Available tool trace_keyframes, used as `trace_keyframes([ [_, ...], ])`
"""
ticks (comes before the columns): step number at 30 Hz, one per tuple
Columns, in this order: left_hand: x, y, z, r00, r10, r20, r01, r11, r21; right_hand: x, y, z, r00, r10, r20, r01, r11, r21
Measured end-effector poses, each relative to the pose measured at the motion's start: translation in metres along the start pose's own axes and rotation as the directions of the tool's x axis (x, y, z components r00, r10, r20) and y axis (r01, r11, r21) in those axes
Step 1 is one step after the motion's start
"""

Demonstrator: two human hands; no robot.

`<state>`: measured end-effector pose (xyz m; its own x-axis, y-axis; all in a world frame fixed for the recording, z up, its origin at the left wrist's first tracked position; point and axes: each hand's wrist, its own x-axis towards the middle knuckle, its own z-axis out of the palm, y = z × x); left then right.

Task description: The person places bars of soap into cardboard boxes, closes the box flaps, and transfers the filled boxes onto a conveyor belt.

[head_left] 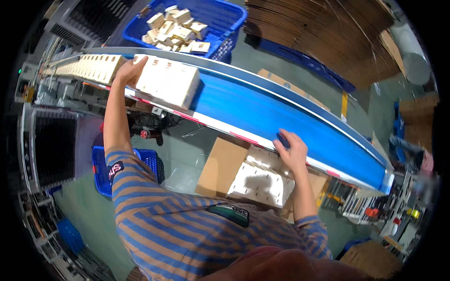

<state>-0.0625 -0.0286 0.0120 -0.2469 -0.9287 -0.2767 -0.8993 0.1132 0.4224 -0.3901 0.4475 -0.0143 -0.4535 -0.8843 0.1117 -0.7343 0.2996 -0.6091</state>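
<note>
My left hand (129,71) is at the rear end of a tight group of white boxes (166,79) on the blue conveyor belt (243,105). Its fingers lie against the end box, one reaching over its top edge; some fingers are hidden. Behind that hand, a long row of similar boxes (96,64) stretches left along the belt. My right hand (293,150) hovers over the belt's near edge, empty, fingers apart. Just below it, an open cardboard carton (222,164) contains white boxes (258,185) packed side by side. My right forearm partly covers the carton.
Beyond the belt, a blue basket (229,23) contains loose small boxes. Stacked flat cardboard (318,33) rests on a blue pallet (300,63) at the far right. Another blue basket (101,171) stands on the floor by my left arm. A metal rail (328,112) borders the belt's far side.
</note>
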Motion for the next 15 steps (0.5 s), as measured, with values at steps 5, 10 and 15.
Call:
trace_keyframes([
  [5,-0.095,0.117,0.116,0.847,0.494,0.198,-0.445,0.862,-0.244,0.030,0.014,0.008,0.933,0.334,0.137,-0.359,0.823,0.440],
  [10,-0.193,0.205,0.177,0.677,0.678,0.286,-0.279,0.597,-0.752,0.023,0.059,-0.011,0.896,0.443,-0.036,-0.298,0.659,0.690],
  [15,-0.284,0.224,0.179,0.750,0.661,0.016,-0.469,0.548,-0.693,-0.045,0.020,-0.103,0.872,0.382,-0.305,-0.195,0.844,0.500],
])
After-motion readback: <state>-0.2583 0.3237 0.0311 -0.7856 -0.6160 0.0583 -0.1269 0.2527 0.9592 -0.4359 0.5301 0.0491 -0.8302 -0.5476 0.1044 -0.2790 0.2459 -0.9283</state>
